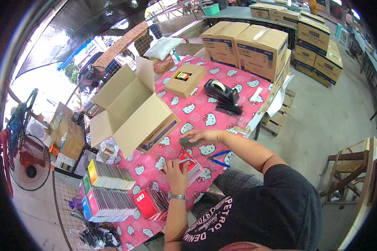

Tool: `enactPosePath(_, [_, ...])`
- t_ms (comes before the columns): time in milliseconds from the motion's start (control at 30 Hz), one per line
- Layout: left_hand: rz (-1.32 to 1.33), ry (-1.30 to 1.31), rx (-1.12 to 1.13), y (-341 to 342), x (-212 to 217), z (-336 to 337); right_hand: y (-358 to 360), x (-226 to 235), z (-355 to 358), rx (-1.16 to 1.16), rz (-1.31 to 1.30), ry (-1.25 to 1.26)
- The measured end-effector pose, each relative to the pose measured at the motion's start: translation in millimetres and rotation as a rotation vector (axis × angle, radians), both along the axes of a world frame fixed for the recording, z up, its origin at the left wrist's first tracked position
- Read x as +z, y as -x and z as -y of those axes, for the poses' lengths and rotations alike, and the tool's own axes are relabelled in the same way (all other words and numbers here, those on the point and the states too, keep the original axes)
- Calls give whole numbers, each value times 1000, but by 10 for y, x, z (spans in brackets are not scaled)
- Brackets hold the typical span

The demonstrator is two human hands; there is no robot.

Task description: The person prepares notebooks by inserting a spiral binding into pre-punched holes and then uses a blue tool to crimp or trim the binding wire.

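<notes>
A small stack of red-covered notebooks (192,163) lies in front of me on the pink cloth. My left hand (176,172) grips its left edge, fingers curled over it and a watch on the wrist. Just beyond the stack, my right hand (203,136) holds a dark grey-green, rounded pad (189,142); its exact kind is unclear. Blue-handled pliers (219,159) rest right of the notebooks, near the table's edge. More red notebooks (148,203) lean in a row by my left wrist. Farther left are packed rows of spiral-bound notebooks (111,205) with coloured covers.
An open cardboard carton (144,125) stands beyond my left hand. Behind are a flat brown box (186,80) and a black tape dispenser (221,92). Large closed cartons (259,50) fill the table's far end. A fan (30,169) stands left; a wooden pallet (280,112) lies right.
</notes>
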State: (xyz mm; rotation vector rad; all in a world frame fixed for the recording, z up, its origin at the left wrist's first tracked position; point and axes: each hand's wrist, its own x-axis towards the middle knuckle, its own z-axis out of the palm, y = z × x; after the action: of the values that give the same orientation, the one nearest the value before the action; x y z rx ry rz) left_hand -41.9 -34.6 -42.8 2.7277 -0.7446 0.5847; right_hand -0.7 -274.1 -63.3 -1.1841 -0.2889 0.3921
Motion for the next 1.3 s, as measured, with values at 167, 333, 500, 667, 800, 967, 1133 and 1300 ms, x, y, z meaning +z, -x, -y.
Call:
enactPosePath(167, [-66, 27, -96, -28, 37, 83, 147, 426, 97, 326, 117, 246])
enactPosePath(333, [-76, 34, -62, -31, 27, 105, 167, 465, 82, 273, 136, 247])
enactPosePath(500, [-122, 81, -67, -64, -8, 74, 130, 364, 74, 308, 112, 74])
enactPosePath(667, [-59, 93, -72, -41, -25, 63, 189, 269, 69, 302, 0, -351])
enactPosePath(800, [-61, 94, -85, -51, 13, 131, -25, 311, 144, 268, 393, 526])
enactPosePath(967, [-108, 73, -42, -66, -12, 50, 135, 438, 19, 151, 70, 363])
enactPosePath(1133, [-52, 107, -88, -54, 17, 76, 181, 323, 76, 166, 51, 129])
enactPosePath(1300, [-89, 153, -110, -144, 46, -52, 181, 505, -46, 51, 69, 278])
